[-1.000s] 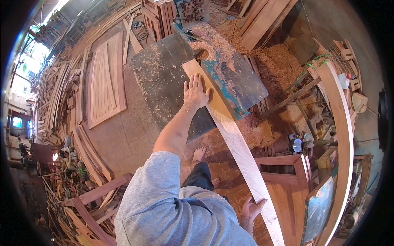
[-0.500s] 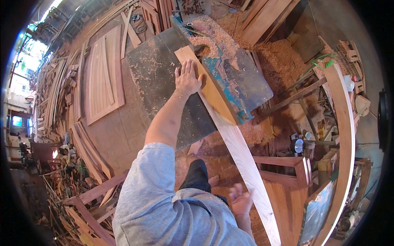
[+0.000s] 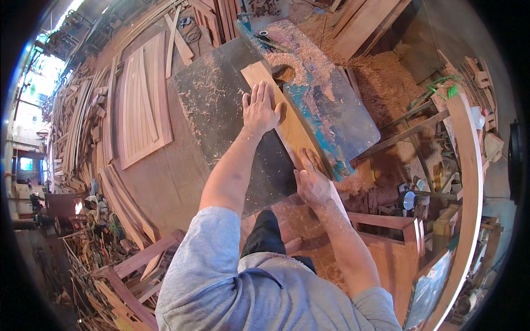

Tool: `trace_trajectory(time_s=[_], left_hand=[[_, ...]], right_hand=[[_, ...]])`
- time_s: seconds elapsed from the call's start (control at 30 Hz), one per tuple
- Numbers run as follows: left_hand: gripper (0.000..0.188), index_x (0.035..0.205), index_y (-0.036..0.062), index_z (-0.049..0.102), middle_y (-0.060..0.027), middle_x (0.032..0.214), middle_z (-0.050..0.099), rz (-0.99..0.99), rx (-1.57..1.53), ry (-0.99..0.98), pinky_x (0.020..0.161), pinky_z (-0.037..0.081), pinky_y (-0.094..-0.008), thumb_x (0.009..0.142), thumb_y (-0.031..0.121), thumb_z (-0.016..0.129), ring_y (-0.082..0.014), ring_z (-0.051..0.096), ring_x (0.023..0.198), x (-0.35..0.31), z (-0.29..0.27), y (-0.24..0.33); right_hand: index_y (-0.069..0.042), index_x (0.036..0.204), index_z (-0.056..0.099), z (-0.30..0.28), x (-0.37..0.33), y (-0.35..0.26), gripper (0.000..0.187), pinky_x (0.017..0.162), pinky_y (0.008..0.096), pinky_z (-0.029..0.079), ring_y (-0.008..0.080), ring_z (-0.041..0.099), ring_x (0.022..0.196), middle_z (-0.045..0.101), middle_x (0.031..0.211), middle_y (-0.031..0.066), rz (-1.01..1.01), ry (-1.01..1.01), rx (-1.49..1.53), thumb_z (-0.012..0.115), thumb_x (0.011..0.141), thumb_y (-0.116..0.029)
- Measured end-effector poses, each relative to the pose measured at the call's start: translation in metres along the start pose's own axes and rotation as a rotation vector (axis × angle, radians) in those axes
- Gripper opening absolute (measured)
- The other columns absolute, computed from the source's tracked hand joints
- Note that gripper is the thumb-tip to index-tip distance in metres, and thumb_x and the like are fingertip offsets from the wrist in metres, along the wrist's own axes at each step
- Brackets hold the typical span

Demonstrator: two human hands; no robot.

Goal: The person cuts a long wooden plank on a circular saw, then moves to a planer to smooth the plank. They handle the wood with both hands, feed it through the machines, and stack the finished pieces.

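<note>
A long, pale wooden board (image 3: 295, 132) lies on the dark metal table (image 3: 218, 91) of a woodworking machine, along its blue-edged raised side (image 3: 312, 118). Near the board's far end my left hand (image 3: 261, 111) presses on it, fingers stretched forward and thumb spread. Farther back along the same board rests my right hand (image 3: 314, 185), its fingers extended over the top face. The board's near part is mostly hidden by my right hand and forearm. Curled shavings gather around a dark opening (image 3: 283, 73) beside the far end.
Wood shavings (image 3: 381, 80) cover the floor beyond the machine. At the left lie a slatted wooden panel (image 3: 143, 105) and stacked strips (image 3: 77, 118). A tall curved-looking plank (image 3: 469, 165) and a wooden frame (image 3: 406, 226) stand at the right. Frame pieces (image 3: 124, 281) lean at lower left.
My right hand has come up from beside the board's near part and now lies on the board behind the left hand. My left hand stays on the far part.
</note>
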State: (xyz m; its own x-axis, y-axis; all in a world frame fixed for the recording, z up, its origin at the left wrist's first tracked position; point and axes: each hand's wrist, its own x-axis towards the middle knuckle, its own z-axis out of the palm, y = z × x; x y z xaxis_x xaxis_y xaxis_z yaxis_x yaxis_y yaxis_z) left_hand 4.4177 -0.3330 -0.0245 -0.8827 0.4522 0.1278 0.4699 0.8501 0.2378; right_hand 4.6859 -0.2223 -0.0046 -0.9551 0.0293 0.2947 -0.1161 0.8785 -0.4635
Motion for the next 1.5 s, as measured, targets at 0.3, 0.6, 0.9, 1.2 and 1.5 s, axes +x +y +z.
trace_trajectory(time_s=[0.3,0.6,0.9,1.2,1.5], left_hand=[[0.076,0.166,0.0094,0.033,-0.0096,0.176,0.028,0.002,0.067,-0.005,0.131,0.015,-0.0550,0.105,0.051,0.048,-0.0280,0.021,0.164,0.057,-0.004,-0.036],[0.083,0.165,0.0084,0.035,-0.0095,0.176,0.028,-0.026,0.027,-0.001,0.131,0.013,-0.0552,0.102,0.060,0.046,-0.0270,0.021,0.164,0.103,-0.003,-0.066],[0.082,0.168,0.0115,0.031,-0.0085,0.177,0.026,-0.039,0.095,-0.020,0.132,0.014,-0.0550,0.103,0.060,0.045,-0.0260,0.019,0.164,0.153,0.001,-0.101],[0.067,0.164,0.0091,0.038,-0.0089,0.173,0.034,-0.140,-0.049,0.097,0.131,0.013,-0.0570,0.109,0.047,0.040,-0.0295,0.026,0.161,0.172,0.006,-0.127],[0.079,0.161,0.0000,0.037,-0.0314,0.171,0.024,-0.028,-0.247,-0.148,0.128,0.013,-0.0644,0.098,0.038,0.063,-0.0486,0.021,0.160,-0.134,-0.023,0.040]], right_hand=[[0.010,0.099,0.068,0.039,0.064,0.011,0.022,0.123,0.0531,0.035,0.0451,0.048,0.145,0.051,0.156,0.0263,-0.031,0.072,0.024,0.066,0.100,-0.012],[0.008,0.091,0.069,0.056,0.116,0.013,0.027,0.124,0.0535,0.034,0.0442,0.046,0.147,0.051,0.156,0.0273,-0.041,0.063,0.034,0.061,0.103,-0.015],[0.008,0.089,0.070,0.081,0.167,0.019,0.030,0.124,0.0526,0.034,0.0443,0.045,0.148,0.048,0.158,0.0281,-0.053,0.060,0.027,0.061,0.104,-0.016],[0.007,0.094,0.073,0.114,0.223,0.027,0.025,0.124,0.0509,0.035,0.0426,0.047,0.147,0.052,0.155,0.0260,-0.086,0.134,0.024,0.065,0.100,-0.016],[0.007,0.102,0.076,0.144,0.282,0.036,0.032,0.122,0.0506,0.038,0.0396,0.051,0.143,0.057,0.150,0.0234,-0.141,0.192,-0.075,0.063,0.102,-0.022]])
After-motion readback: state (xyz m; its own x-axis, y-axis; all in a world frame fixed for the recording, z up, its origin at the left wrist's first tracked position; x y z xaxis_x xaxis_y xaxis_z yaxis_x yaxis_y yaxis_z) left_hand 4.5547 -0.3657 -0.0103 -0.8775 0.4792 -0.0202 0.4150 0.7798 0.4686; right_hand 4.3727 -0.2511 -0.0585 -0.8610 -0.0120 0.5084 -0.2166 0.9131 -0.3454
